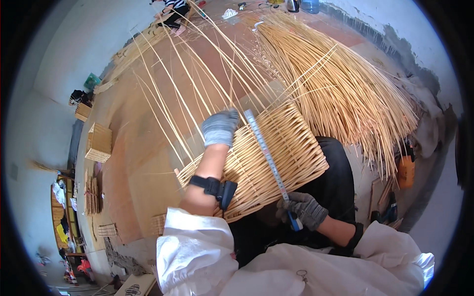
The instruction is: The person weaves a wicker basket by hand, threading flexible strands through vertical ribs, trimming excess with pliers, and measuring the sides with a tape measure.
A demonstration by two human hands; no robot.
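Note:
A woven wicker panel (276, 153), apparently the side of a basket, lies tilted across my lap, with long bare rods (190, 74) sticking out from its far edge. My right hand (306, 211), in a grey glove, is closed around a tape measure with a blue case (296, 222) at the near edge. Its pulled-out blade (266, 155) runs over the weave to the far edge. My left hand (219, 128), also gloved, rests curled at that far edge, left of the blade's end, among the rods. What its fingers hold is hidden.
A large heap of loose rods (335, 93) spreads at the right. Small woven boxes (99, 143) stand on the left of the floor. Another person (173, 11) sits at the far end. An orange container (406, 171) and a power drill (391, 209) are at the right.

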